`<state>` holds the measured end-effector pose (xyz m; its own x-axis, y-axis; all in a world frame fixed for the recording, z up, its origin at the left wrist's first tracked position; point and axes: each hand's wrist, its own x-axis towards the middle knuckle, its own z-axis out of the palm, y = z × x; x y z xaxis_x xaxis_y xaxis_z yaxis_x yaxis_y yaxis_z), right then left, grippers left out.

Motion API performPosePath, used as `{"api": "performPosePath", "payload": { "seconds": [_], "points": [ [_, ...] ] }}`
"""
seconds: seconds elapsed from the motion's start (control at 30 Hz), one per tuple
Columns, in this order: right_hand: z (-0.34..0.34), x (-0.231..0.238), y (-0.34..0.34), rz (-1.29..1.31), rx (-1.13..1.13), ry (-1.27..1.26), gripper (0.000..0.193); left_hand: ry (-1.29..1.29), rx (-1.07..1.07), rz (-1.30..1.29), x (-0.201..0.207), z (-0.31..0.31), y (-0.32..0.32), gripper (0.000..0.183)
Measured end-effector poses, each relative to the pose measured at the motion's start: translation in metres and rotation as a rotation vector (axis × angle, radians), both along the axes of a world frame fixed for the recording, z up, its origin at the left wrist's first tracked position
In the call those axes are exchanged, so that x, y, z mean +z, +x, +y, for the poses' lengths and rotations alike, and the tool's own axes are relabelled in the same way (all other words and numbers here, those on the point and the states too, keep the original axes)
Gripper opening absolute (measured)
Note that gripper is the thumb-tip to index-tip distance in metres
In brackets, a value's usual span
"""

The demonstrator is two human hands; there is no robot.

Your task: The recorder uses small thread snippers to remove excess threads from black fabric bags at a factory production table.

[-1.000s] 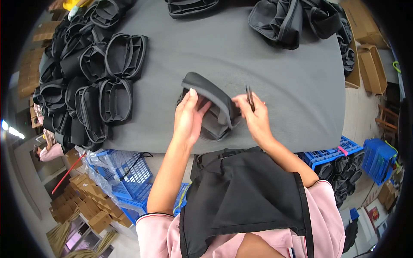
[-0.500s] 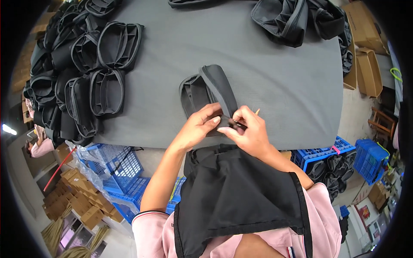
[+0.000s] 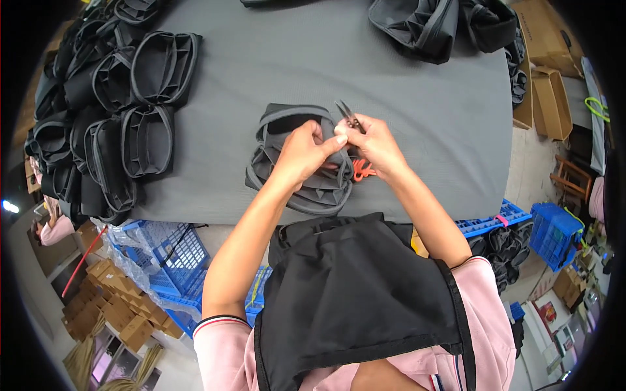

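While your right hand (image 3: 377, 144) grips dark metal snips (image 3: 351, 121), left hand (image 3: 301, 156) over open black fabric pouch (image 3: 319, 195), fingers curled, hold unclear.

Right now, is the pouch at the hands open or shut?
Open: the black pouch's grey-edged mouth gapes, and its dark inside shows around the left hand. Can't tell whether it holds anything.

Looking bright and even around the grip of the bare right hand (image 3: 377, 147); shadowing softly inside the open black fabric pouch (image 3: 324, 197) beside it; glaring at a small white light (image 3: 10, 206) far left; bowing and blackening toward the outer edges.
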<state>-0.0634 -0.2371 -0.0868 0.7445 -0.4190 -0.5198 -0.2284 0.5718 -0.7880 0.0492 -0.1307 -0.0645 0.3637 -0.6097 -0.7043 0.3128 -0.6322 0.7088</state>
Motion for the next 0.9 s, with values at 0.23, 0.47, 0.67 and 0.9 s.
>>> {"api": "performPosePath", "payload": {
  "seconds": [0.23,0.47,0.67,0.9],
  "points": [
    [0.025,0.026,-0.068,0.217,0.004,-0.704,0.020,0.060,0.054,-0.038,-0.005,0.001,0.000,0.030],
    [0.039,0.006,-0.068,0.136,0.040,-0.540,0.025,0.027,0.085,-0.121,-0.003,-0.001,-0.007,0.033],
    [0.036,0.009,-0.060,0.105,0.047,-0.678,0.021,0.028,0.077,-0.120,-0.005,0.000,-0.007,0.035],
    [0.028,0.023,-0.058,0.172,0.194,-1.231,0.022,0.019,0.088,-0.131,-0.006,-0.001,-0.007,0.035]
  ]
}}
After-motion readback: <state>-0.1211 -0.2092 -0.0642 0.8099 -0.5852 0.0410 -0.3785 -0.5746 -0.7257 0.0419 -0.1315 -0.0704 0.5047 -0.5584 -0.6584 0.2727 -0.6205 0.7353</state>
